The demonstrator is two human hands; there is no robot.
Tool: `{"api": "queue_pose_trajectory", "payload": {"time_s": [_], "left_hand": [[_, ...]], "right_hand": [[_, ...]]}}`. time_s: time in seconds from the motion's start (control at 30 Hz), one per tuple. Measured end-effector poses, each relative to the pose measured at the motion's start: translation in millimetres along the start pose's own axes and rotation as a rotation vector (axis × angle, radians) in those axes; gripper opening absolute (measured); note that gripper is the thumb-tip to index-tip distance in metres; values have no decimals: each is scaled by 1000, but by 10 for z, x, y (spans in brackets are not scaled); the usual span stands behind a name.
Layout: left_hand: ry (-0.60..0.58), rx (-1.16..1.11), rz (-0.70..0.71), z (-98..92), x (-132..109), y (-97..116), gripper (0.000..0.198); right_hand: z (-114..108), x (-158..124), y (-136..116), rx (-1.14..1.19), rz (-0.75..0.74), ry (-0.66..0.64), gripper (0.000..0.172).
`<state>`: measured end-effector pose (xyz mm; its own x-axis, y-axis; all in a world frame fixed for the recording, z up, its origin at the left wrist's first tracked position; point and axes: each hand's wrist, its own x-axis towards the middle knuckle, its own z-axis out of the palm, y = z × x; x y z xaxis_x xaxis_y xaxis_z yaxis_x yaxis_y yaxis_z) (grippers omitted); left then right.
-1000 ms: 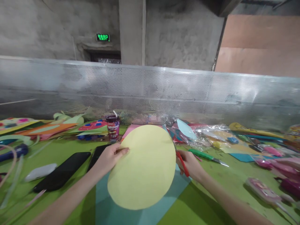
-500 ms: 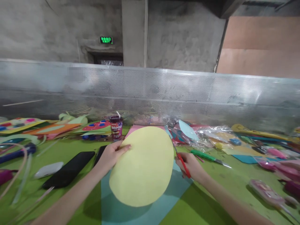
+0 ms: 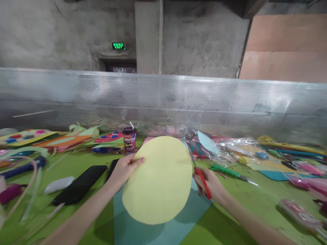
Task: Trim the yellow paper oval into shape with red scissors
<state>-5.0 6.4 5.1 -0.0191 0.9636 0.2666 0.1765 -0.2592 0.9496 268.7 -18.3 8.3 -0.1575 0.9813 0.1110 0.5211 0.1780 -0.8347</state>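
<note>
My left hand [image 3: 124, 170] pinches the left edge of a large yellow paper oval [image 3: 159, 180], holding it tilted up above a light blue sheet [image 3: 143, 228] on the green table. My right hand [image 3: 211, 185] grips red-handled scissors [image 3: 201, 178] whose blades touch the oval's right edge. A small dark drink cup [image 3: 129, 140] with a straw stands just behind the oval.
Two black phones [image 3: 81, 183] and a white oblong object [image 3: 58, 184] lie at left. Coloured paper cut-outs [image 3: 63, 140] are piled at the back left. A green utility knife [image 3: 230, 172], plastic bags [image 3: 230, 146] and pink packets [image 3: 300, 214] lie right. A perforated metal barrier [image 3: 163, 102] runs behind.
The view shifted slightly, so everything sits a little further right. The oval has turned a bit in my hands, and the scissors stay at its right edge.
</note>
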Motion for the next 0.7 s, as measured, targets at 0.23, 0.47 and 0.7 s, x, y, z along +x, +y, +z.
{"api": "queue_pose_trajectory", "payload": {"time_s": [0.23, 0.47, 0.7], "left_hand": [[-4, 20, -7, 18, -21, 4, 39], [-22, 7, -16, 25, -16, -13, 41], [5, 35, -14, 29, -27, -12, 37]], "right_hand": [[-1, -18, -30, 28, 17, -5, 16], [1, -10, -7, 13, 24, -10, 16], [8, -25, -33, 28, 33, -20, 16]]}}
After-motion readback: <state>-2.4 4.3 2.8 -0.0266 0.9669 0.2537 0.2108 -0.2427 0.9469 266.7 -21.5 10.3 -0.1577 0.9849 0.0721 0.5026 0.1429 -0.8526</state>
